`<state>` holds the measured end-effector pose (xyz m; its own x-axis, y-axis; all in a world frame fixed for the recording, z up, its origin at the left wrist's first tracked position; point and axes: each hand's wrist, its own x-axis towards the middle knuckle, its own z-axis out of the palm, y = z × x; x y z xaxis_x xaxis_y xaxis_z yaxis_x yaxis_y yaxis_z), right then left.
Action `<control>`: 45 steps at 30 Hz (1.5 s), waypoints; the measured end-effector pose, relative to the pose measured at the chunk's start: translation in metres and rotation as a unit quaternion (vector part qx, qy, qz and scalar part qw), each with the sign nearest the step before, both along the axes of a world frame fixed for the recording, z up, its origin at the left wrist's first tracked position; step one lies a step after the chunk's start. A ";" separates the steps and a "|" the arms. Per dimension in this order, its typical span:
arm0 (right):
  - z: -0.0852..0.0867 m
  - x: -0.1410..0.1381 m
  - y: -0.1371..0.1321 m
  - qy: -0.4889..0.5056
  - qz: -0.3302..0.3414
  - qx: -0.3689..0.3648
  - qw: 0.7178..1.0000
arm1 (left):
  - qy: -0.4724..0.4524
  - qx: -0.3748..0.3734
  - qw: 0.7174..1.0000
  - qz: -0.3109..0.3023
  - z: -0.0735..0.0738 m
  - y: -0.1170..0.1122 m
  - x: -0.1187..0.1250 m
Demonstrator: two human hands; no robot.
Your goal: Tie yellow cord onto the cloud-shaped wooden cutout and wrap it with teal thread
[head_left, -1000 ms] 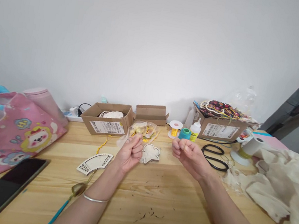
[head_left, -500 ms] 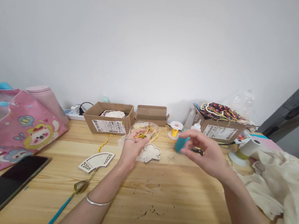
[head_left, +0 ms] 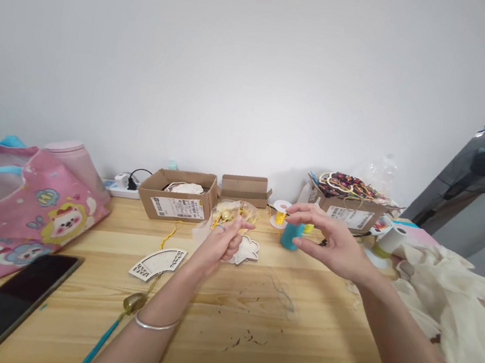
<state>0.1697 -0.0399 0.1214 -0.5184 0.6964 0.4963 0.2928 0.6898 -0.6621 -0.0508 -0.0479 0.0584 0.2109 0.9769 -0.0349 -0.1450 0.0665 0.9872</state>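
My left hand (head_left: 224, 243) is closed, its fingers curled in and the forefinger pointing right; what they hold, if anything, is hidden. It is over the edge of a clear plastic bag (head_left: 204, 232) with yellow cords (head_left: 224, 218), beside a flower-shaped wooden piece (head_left: 249, 250). My right hand (head_left: 323, 237) is open, thumb and fingers apart in a C shape. A teal thread cone (head_left: 291, 236) stands just left of it, partly covered by the fingers. A thin, blurred dark strand (head_left: 284, 295) shows below and between the hands.
A fan-shaped wooden piece (head_left: 159, 263) with a yellow cord and gold-coloured tassel cap lies left, near a phone (head_left: 11, 304) and pink bag (head_left: 34, 216). Cardboard boxes (head_left: 176, 206) line the wall, with a yellow cord spool (head_left: 281, 213). Cream cloth (head_left: 449, 300) lies right.
My left hand's fingers have curled in, and it has moved slightly right and down. My right hand remains near the teal cone with its fingers apart. The view has shifted slightly.
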 end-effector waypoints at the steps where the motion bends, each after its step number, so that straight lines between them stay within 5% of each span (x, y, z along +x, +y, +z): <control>1: -0.001 -0.001 -0.001 0.020 -0.010 -0.041 0.999 | -0.008 -0.004 1.000 -0.014 0.004 -0.002 0.000; 5: -0.019 -0.025 -0.003 0.146 -0.061 -0.163 0.974 | -0.037 0.008 0.997 -0.071 0.024 -0.012 0.004; 11: -0.051 -0.064 -0.013 0.097 0.137 -0.243 0.956 | -0.058 0.020 0.994 -0.091 0.037 -0.014 0.012; 17: -0.068 -0.035 -0.022 -0.084 0.068 -0.055 0.993 | -0.113 0.057 0.990 0.058 0.030 -0.004 0.007; 23: -0.077 0.004 -0.024 -0.187 0.004 0.126 0.974 | -0.291 -0.020 0.956 -0.027 0.030 0.001 0.003; 29: -0.057 -0.006 -0.017 -0.070 -0.107 0.150 0.981 | -0.278 -0.042 0.957 -0.077 0.025 0.003 0.012; 32: -0.050 -0.033 -0.014 -0.019 -0.091 0.162 0.982 | -0.257 -0.022 0.962 -0.085 0.021 0.001 0.025; 37: -0.057 -0.064 -0.015 -0.027 -0.106 0.183 0.977 | -0.249 -0.011 0.965 -0.081 0.013 -0.006 0.037; 45: -0.065 -0.066 -0.018 -0.032 -0.138 0.176 0.974 | -0.201 0.044 0.974 -0.096 0.000 -0.011 0.040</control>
